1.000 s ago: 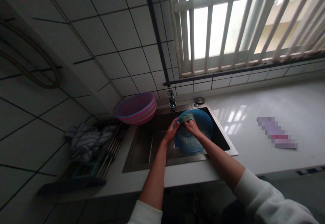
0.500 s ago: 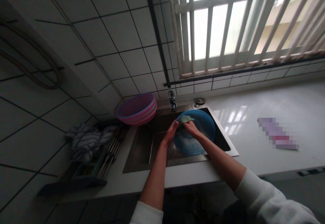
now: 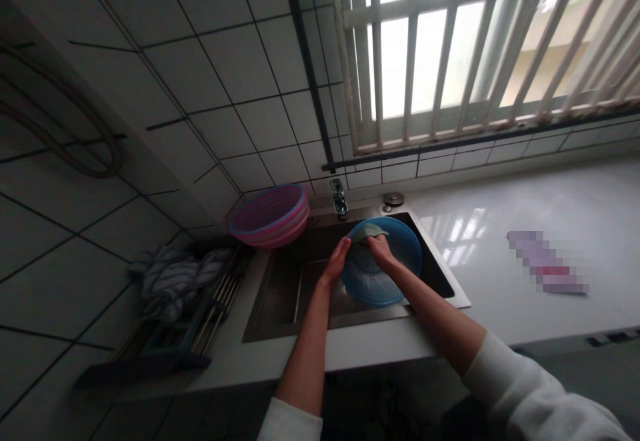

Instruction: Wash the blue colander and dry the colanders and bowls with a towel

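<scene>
A round blue plastic basin [image 3: 407, 254] is held tilted over the metal sink [image 3: 280, 308], its inside facing me. My left hand [image 3: 337, 261] is closed on the basin's left rim, with the thumb along the edge. My right hand [image 3: 380, 251] is inside the basin, closed on a green cloth [image 3: 369, 231] pressed against the upper left of the inner wall. Part of the cloth spreads out above the fingers. The left fingers behind the rim are hidden.
Behind the sink stands a chrome faucet [image 3: 339, 198], with a sink strainer [image 3: 394, 198] to its right. Pink baskets [image 3: 270, 221] are stacked at the back left. Further left, a striped cloth [image 3: 173, 278] lies on a rack. A blurred-out purple item [image 3: 545, 261] lies on the white counter [image 3: 480, 281].
My right hand and the green cloth have shifted slightly along the basin's inner wall, and the cloth is spread a little further right. The basin has moved very slightly.
</scene>
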### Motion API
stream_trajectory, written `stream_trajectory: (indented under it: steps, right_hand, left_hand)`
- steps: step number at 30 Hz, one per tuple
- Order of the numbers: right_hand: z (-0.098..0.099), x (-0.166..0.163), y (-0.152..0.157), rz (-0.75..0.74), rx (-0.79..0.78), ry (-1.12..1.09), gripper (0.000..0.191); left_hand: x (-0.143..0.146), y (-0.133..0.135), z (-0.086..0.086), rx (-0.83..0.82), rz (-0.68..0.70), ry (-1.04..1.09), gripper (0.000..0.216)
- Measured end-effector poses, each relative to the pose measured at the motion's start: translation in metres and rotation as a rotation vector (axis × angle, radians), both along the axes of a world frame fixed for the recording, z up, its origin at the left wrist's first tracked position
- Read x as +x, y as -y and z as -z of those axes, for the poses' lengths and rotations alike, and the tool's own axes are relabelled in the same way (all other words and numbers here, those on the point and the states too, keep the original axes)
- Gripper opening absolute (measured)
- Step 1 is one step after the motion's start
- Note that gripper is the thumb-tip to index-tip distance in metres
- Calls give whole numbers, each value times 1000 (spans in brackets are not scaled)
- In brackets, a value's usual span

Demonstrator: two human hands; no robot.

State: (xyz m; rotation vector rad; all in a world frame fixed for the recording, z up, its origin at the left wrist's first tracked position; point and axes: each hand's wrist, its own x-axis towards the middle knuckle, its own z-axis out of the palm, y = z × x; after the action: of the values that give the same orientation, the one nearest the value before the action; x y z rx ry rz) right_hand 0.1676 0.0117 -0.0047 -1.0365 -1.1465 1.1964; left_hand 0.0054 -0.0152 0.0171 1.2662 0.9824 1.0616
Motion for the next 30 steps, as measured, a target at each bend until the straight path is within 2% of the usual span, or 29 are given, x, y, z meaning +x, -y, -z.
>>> stream_trajectory:
  steps: [2, 3, 7, 8, 9, 11, 14, 16, 17, 19, 23, 25, 27, 30]
  right_hand:
    - [-1, 2, 0, 15, -50, -28, 19]
    - [0, 1, 2, -55, -65, -23, 18]
    - [10, -10, 16, -609, -92, 92, 19]
    - [13, -13, 18, -685, -95, 115, 19]
    - [15, -14, 18, -699, -87, 128, 18]
    - [16, -14, 14, -544, -45, 115, 17]
    - [11, -5, 0, -122, -9, 66, 17]
    - [7, 3, -7, 29, -10, 73, 19]
    - [5, 6, -8, 41, 2, 86, 19]
    - [5, 6, -7, -49, 49, 122, 20]
    - [12, -10, 7, -461, 115, 205, 16]
    - [16, -19, 14, -577, 114, 228, 11]
    - [18, -23, 15, -573, 112, 227, 8]
    - [12, -17, 9, -358, 130, 209, 10]
  left_hand:
    - [0, 0, 0, 11, 3, -26, 75]
    - [-1, 0, 1, 16, -6, -46, 75]
    - [-7, -4, 5, -6, -105, -131, 78]
    - [-8, -5, 6, -11, -112, -147, 77]
    - [-8, -6, 7, -9, -106, -156, 76]
    - [-6, -6, 8, 17, -71, -156, 75]
    - [-3, -4, 7, 42, -37, -115, 74]
    - [-3, -1, 4, 8, -25, -94, 70]
    - [-4, 0, 3, -23, -24, -94, 68]
    - [-7, 2, 0, -85, -36, -90, 64]
    - [-13, 2, -2, -123, -86, -49, 78]
    - [-14, 0, -2, -120, -106, -85, 84]
    - [-13, -2, -2, -76, -112, -139, 80]
    - [-9, -4, -2, 21, -91, -118, 75]
